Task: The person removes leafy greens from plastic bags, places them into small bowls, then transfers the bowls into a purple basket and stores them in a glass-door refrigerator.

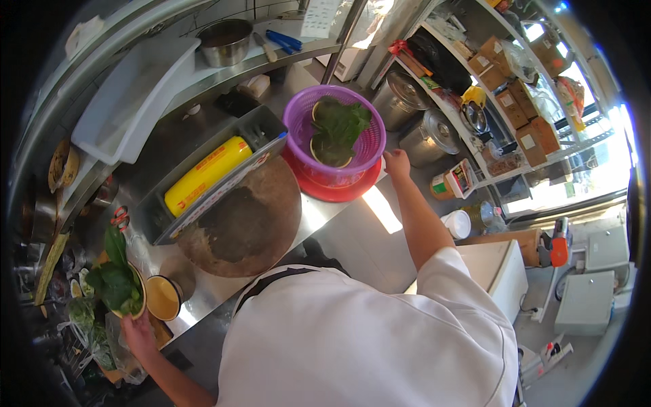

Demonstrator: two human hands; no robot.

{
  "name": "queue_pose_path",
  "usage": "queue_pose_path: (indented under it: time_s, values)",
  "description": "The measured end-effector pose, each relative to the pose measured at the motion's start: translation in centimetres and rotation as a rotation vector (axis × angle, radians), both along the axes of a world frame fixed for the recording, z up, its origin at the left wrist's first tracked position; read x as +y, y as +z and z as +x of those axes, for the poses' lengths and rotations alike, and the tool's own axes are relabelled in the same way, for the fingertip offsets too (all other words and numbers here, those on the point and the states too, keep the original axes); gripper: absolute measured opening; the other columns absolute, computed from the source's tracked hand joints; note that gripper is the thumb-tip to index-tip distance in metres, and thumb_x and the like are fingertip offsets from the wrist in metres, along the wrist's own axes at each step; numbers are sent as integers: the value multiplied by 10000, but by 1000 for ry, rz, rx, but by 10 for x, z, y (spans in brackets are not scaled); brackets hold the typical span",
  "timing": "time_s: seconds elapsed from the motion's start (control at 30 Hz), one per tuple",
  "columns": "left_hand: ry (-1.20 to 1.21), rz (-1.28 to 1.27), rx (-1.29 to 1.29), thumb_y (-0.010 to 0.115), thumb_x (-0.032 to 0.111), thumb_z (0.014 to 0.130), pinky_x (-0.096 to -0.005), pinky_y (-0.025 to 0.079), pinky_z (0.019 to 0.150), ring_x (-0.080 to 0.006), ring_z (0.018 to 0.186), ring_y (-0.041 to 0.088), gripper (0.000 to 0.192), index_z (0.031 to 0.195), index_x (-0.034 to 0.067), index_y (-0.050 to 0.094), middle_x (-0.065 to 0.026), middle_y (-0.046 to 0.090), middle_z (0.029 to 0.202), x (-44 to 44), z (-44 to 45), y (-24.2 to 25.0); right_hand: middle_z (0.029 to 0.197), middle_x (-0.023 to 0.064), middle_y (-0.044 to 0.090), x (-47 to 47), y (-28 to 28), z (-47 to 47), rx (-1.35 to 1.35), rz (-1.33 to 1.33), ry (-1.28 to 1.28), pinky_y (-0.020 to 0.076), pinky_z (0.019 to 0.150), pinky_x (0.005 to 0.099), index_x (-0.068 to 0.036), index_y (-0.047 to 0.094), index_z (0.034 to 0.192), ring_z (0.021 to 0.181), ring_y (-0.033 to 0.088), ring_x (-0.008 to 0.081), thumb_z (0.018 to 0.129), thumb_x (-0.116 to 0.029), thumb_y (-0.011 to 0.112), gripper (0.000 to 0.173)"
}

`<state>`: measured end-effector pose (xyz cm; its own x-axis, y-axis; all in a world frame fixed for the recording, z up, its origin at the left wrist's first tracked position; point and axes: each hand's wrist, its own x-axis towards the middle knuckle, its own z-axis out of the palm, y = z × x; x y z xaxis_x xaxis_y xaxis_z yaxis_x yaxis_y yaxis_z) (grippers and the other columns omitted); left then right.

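Observation:
At the lower left, my left hand grips the rim of a bowl filled with dark green leaves. A yellow-lined bowl lies tipped beside it. My right hand is at the right side of a purple plastic colander, its fingers by the rim of the red basin beneath; whether they grip it cannot be told. Inside the colander are bowls with more green leaves. Between my hands lies a round, worn chopping block.
Behind the block stands a grey divided bin with a yellow film roll. A white tub, steel pot and knife occupy the shelf. Red-handled scissors lie left. Lidded steel pots stand right.

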<state>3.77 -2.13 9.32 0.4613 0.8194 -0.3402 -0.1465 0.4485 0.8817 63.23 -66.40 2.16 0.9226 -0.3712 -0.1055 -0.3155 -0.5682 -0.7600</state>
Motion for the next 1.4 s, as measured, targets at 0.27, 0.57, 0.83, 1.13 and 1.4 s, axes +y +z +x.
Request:
queue_pose_path:
  time_s: [0.27, 0.57, 0.83, 1.13, 1.4]
  values:
    - [103, -65, 91, 628, 139, 951, -464, 539, 1068, -337, 1310, 578, 613, 1505, -24, 422, -191, 517, 1477, -214, 39, 41, 1122, 190, 689, 5, -15, 59, 816, 970, 281, 663, 859, 466, 60, 537, 1280, 955, 741, 295, 963, -36, 569, 333]
    - [-282, -126, -19, 533, 73, 982, -488, 494, 1062, -313, 1297, 579, 501, 1470, -6, 451, -159, 562, 1432, -393, 261, 92, 1070, 184, 667, -14, 13, 25, 546, 1144, 233, 663, 767, 487, 89, 554, 1205, 912, 720, 325, 880, 46, 564, 328]
    - [-461, -93, -226, 537, 82, 1019, -494, 508, 1075, -292, 1254, 621, 459, 1462, 2, 448, -162, 598, 1391, -504, 408, 97, 1101, 197, 662, -172, 86, 33, 555, 1030, 406, 635, 823, 480, 110, 515, 1269, 958, 710, 318, 862, 52, 593, 418]
    - [-562, -133, -100, 545, 128, 1055, -404, 610, 946, -213, 1024, 722, 231, 1267, 34, 551, -124, 706, 1173, -664, 535, 65, 1060, 170, 699, -343, 116, 93, 704, 975, 457, 663, 667, 340, 82, 534, 1280, 827, 744, 235, 906, 36, 636, 391]
    - [-496, 55, 202, 654, 150, 1029, -319, 632, 744, -155, 793, 699, 174, 1077, 21, 547, -84, 681, 917, -745, 706, 56, 1027, 146, 706, -437, 86, 246, 647, 970, 384, 634, 607, 357, 47, 562, 1262, 790, 731, 228, 876, 7, 611, 391]
